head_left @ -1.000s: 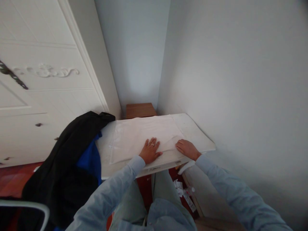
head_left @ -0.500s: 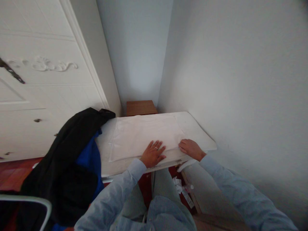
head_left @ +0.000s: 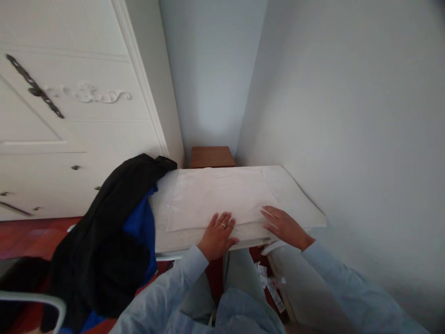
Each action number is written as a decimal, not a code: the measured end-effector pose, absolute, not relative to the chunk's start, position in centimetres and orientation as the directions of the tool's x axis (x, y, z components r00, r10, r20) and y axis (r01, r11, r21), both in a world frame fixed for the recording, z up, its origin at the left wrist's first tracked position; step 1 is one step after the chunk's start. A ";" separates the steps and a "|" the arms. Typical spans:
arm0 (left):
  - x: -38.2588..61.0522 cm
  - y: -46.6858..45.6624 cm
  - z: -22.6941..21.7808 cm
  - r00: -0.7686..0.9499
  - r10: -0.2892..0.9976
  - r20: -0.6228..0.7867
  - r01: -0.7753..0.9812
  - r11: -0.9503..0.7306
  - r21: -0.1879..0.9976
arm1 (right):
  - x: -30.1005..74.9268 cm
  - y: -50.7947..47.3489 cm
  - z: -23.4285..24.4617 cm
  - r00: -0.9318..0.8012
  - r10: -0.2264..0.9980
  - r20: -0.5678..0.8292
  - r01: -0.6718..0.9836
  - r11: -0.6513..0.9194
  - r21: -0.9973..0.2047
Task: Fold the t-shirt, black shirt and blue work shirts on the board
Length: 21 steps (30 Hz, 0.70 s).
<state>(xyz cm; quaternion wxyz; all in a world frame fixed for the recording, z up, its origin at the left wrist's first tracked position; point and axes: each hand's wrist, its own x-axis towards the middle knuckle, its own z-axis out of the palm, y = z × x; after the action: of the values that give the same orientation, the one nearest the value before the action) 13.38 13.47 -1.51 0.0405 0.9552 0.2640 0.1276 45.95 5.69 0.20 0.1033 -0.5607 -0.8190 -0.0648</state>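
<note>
The left hand (head_left: pixel 216 237) is palm down, fingers slightly spread over the near edge of the white sheet (head_left: pixel 222 192), gripping nothing. The right hand (head_left: pixel 287 228) is apart from it, fingers extended at the sheet's near right corner, also gripping nothing; fingertip contact cannot be confirmed. The sheet lies spread on top of the white table (head_left: pixel 301 202); its material cannot be determined.

The step in hand appears to be smoothing. Recommended method: anchor with the left fingers, sweep the right fingers outward with light, even pressure, and keep the sheet's near edge parallel to the table front. Heavy pressure may drag in creases.

At the table's left end: a black garment (head_left: pixel 104 222) and blue fabric (head_left: pixel 142 220). Beyond them, left of the table: a white wardrobe (head_left: pixel 118 134), closed; contents not visible. Behind the table: a brown wooden cabinet (head_left: pixel 212 157); contents not visible.
</note>
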 end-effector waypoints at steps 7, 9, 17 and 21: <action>5.0 13.0 -2.5 0.709 0.642 0.290 0.651 -0.755 0.081 | 47.9 2.4 -4.6 -0.350 0.909 0.227 0.931 0.364 -0.023; 2.7 12.9 -2.7 0.659 0.685 0.310 0.695 -0.713 0.097 | 48.3 1.6 -5.0 -0.318 0.913 0.254 0.941 0.337 -0.033; -2.0 11.4 -2.5 0.415 0.869 0.269 0.758 -0.494 0.426 | 49.2 1.6 -4.0 -0.184 0.940 0.288 0.964 0.229 -0.131; -1.7 10.9 -2.5 0.165 0.970 0.177 0.605 -0.242 0.758 | 49.3 2.7 -4.2 -0.189 0.936 0.298 0.970 0.226 -0.094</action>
<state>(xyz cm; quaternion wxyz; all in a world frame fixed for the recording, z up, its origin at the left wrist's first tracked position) -1.72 10.90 -2.49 0.2723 0.7131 0.5523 0.3350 49.34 2.70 -4.16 0.1476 -0.6195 -0.7689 -0.0574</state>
